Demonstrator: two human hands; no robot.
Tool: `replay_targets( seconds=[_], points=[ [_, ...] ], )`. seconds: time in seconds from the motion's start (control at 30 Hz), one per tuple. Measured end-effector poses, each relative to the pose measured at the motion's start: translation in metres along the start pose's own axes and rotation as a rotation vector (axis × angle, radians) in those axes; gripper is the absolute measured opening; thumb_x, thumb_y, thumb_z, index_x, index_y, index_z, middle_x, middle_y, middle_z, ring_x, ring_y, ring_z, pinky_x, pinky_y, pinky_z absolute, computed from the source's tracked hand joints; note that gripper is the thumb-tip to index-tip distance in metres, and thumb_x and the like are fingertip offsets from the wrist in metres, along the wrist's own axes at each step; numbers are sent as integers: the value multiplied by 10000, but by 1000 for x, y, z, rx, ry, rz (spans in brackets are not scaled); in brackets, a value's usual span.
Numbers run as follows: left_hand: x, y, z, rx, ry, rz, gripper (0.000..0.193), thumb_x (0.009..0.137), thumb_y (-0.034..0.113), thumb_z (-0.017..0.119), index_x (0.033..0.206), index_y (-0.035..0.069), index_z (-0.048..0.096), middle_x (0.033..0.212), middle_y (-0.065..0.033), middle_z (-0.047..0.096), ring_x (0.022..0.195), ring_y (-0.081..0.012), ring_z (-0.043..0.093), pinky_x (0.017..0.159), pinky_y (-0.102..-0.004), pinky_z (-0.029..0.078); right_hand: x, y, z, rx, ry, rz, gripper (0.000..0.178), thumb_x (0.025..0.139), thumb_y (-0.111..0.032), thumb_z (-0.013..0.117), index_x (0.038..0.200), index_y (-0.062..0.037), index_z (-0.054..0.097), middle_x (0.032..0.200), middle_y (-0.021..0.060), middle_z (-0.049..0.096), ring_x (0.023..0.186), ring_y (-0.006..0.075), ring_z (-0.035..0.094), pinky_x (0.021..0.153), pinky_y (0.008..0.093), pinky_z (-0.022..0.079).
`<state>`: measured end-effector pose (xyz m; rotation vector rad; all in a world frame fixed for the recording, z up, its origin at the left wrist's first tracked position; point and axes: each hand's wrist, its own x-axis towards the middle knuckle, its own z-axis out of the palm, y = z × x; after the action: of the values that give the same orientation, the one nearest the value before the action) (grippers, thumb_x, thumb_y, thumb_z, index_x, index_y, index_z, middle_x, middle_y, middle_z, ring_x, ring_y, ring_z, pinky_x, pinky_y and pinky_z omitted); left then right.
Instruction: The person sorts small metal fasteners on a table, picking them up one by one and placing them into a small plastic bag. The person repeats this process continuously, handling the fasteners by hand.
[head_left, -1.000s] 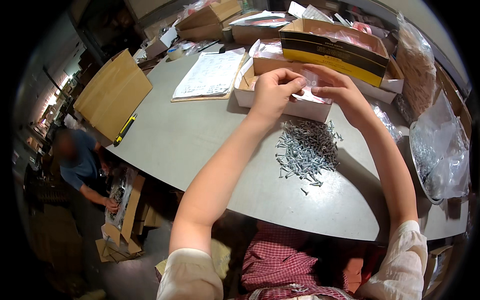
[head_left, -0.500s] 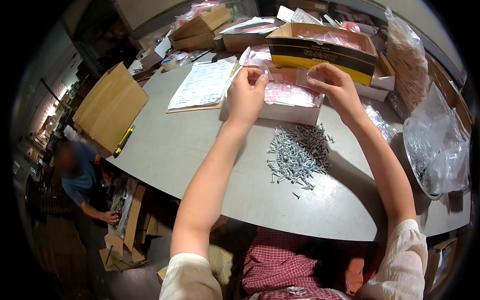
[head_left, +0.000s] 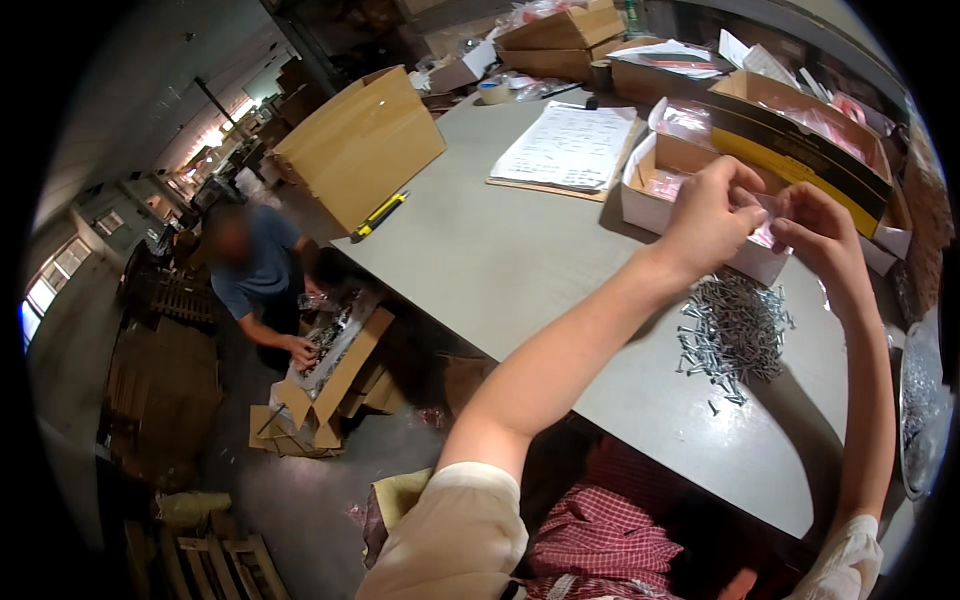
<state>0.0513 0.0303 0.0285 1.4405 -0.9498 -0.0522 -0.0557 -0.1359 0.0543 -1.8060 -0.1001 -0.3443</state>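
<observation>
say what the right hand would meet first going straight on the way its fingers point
The right hand points leftward, so it would probably meet the left hand first; depth between them is unclear.

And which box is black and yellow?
The open carton behind the right hand; the white box before it and the big brown carton at left have neither colour.

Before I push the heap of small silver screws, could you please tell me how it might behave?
The heap of small silver metal screws would probably spread rather than move as one, since the pieces lie loose. Outer ones may slide easily on the smooth-looking grey tabletop. Their metallic shine suggests real weight.
</observation>
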Motion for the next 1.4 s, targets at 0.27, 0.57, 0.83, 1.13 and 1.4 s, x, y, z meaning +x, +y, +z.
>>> replay_targets(
  seconds=[0.27, 0.57, 0.83, 1.13, 1.4],
  points=[
    [1, -5, -1, 0, 95, 47, 228, 798, 42, 739, 1001, -20, 656, 850, -57, 693, 763, -110, 654, 707, -268, 537, 1, -5, -2, -32, 0, 20, 162, 876, -80, 690, 1008, -8, 632, 856, 18, 639, 762, 109, 625, 759, 250, 497],
    [3, -7, 2, -4, 104, -25, 262, 759, 41, 727, 991, -18, 622, 819, -108, 692, 749, -198, 675, 710, -333, 541, -3, 1, -4, -121, -22, 97, 206, 972, -217, 658, 901, -49, 561, 729, -10, 545, 567, 75, 573, 505, 217, 463],
    [0, -6, 4, 342, 128, 270, 154, 802, 117, 698, 834, -34, 691, 783, -202, 687, 806, -363, 689, 765, -436, 542, 1, 25, -12, -264, 18, 74, 206, 973, -245, 648, 897, -77, 555, 704, -48, 486, 538, 17, 488, 423, 167, 352],
    [-7, 10, -3, 216, -199, 86, 321, 851, 269, 703, 748, -34, 733, 666, -162, 697, 602, -228, 694, 604, -348, 551, -6, 17, 5, -261, -3, 105, 85, 836, -132, 642, 890, -69, 623, 686, -25, 566, 530, 18, 492, 427, 156, 342],
    [-9, 17, -4, -244, -371, -173, 231, 914, 114, 628, 758, -36, 709, 686, -95, 707, 597, -135, 690, 531, -257, 543, -7, 17, -17, -78, -134, 105, 213, 854, -221, 698, 754, -65, 592, 644, 31, 602, 472, 53, 505, 381, 169, 333]
  ],
)
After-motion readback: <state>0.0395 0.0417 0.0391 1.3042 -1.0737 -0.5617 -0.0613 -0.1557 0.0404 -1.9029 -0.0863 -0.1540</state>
